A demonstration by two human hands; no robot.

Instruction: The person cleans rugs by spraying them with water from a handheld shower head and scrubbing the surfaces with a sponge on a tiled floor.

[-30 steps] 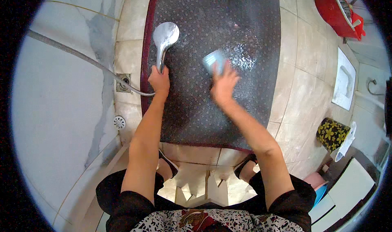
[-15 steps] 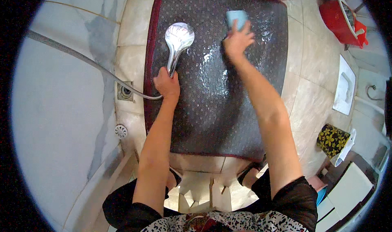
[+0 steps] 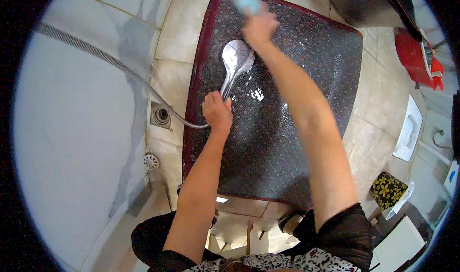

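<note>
My left hand (image 3: 218,110) is closed around the handle of a chrome shower head (image 3: 237,56), held above a dark grey dotted mat (image 3: 268,147) with maroon edging. A grey metal hose (image 3: 120,63) curves from the handle to the left wall. Near the mat's far edge, my right hand (image 3: 260,28) grips a pale blue block (image 3: 247,4), blurred by motion; I cannot tell if it is a sponge or a brush. The block appears pressed on the mat. Wet patches glisten on the mat's middle and right.
Left of the mat are an open square floor drain (image 3: 160,115) and a round white drain cover (image 3: 151,162). To the right stand a red bucket (image 3: 409,54), a white squat toilet (image 3: 408,128) and a flowered black bin (image 3: 389,190). A large dark container (image 3: 362,6) sits beyond the far right corner.
My right hand has swept the pale blue block left and farther out over the mat. The shower head stays in my left hand, its head now turned more rightward. The whole view has shifted.
</note>
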